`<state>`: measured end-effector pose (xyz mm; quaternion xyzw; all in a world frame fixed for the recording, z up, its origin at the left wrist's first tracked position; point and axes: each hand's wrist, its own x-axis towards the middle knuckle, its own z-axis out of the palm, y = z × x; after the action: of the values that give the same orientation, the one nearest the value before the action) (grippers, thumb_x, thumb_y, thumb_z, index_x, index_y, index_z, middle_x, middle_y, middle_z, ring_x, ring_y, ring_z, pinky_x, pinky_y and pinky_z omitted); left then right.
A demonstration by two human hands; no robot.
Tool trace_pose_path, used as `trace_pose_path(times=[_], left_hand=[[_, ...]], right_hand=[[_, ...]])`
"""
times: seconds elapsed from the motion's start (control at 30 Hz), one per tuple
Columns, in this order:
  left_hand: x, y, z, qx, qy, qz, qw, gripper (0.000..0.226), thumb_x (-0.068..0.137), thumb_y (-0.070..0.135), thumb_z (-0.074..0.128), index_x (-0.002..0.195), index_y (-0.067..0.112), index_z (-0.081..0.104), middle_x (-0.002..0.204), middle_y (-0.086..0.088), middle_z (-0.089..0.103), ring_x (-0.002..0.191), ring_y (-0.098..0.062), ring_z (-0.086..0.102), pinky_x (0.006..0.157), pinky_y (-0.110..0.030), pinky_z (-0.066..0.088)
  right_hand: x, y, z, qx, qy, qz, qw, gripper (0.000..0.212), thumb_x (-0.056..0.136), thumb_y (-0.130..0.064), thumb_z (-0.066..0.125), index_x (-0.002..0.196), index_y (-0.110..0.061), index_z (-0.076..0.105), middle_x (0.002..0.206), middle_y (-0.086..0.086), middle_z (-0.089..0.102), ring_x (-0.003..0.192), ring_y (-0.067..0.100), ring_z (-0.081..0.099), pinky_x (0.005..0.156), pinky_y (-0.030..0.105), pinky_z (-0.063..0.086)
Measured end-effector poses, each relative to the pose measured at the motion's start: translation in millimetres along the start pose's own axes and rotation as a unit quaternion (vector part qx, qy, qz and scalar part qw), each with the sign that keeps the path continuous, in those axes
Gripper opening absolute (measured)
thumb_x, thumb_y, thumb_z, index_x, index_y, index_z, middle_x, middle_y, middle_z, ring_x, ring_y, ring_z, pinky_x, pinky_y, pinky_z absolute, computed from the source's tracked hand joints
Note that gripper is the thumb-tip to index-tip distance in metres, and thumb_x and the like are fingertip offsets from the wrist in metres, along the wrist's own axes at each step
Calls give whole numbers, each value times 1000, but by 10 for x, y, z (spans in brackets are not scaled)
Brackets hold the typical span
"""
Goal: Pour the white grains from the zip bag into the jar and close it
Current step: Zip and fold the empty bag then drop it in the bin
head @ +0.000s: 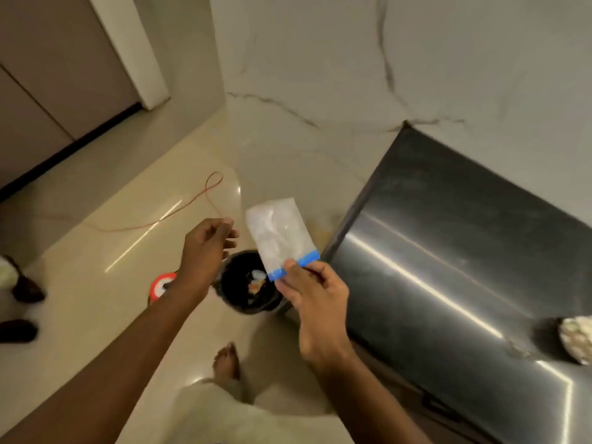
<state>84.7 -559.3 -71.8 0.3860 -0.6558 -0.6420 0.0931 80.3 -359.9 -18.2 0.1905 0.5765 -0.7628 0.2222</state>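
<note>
The right hand (pixel 315 293) pinches the zip bag (pixel 278 233) by its blue zip strip, the bag body pointing up and away, held over a black bin (pixel 246 285) on the floor (pixel 128 219). The bag looks flat and nearly empty, with only a pale film inside, so the pouring seems already done and the bag is probably about to be thrown away. The left hand (pixel 206 248) hovers beside the bin, fingers loosely spread, holding nothing. No jar shows clearly: a round object (pixel 576 339) with white contents sits cut off at the right edge of the dark steel tabletop (pixel 448 251), too blurred to tell jar or lid.
</note>
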Motion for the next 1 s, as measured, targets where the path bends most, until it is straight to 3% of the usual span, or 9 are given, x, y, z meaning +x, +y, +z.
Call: trace_pose_path(times=[0.23,0.33,0.43,0.53,0.7,0.9,1.0], left_hand=[[706,-830,-447,81,-58,-82,992,12,106,23,62,100,17,71,98,-6,77,85,-18,74,81,-35,59],[998,-1291,-476,105,-62,-107,987,8,104,14,61,103,16,69,100,-5,76,79,-12,72,69,-22,50],[1242,-1850,-432,111,-77,-140,981,7,104,14,62,106,16,69,104,-6,75,84,-14,72,61,-12,48],[1517,-2439,-366,115,-98,-162,975,9,104,15,63,110,12,69,109,-12,75,91,-23,72,65,-20,47],[1996,-3368,-254,133,-109,-177,969,18,104,17,61,118,9,70,111,-14,75,88,-19,70,67,-22,46],[2285,-4028,-142,124,-87,-127,980,18,105,11,60,119,8,71,101,-6,75,85,-13,70,73,-15,54],[2240,-4080,-175,129,-87,-120,980,17,105,10,60,117,8,72,96,-3,74,82,-12,70,64,-8,51]], right_hand=[[836,1262,865,-10,114,109,987,20,93,-15,78,108,-6,67,111,13,77,98,25,79,77,28,64],[1396,1852,868,-90,159,126,975,14,93,-17,77,99,-12,66,106,9,74,95,21,75,72,26,63],[2004,2439,701,-194,196,139,951,16,92,-22,79,90,-13,66,93,5,73,82,23,68,79,39,63],[2609,3053,477,-255,229,158,926,16,93,-20,78,92,-9,66,101,15,75,87,32,72,85,47,63],[3518,4015,70,-355,211,187,891,31,93,-12,72,114,11,71,111,28,75,103,43,74,92,55,60],[4150,4801,-104,-401,181,209,874,39,97,-9,66,132,7,61,127,25,69,113,42,70,96,52,59],[4154,4903,-79,-377,185,224,879,43,100,-12,65,139,4,55,135,23,64,119,42,66,99,54,57]])
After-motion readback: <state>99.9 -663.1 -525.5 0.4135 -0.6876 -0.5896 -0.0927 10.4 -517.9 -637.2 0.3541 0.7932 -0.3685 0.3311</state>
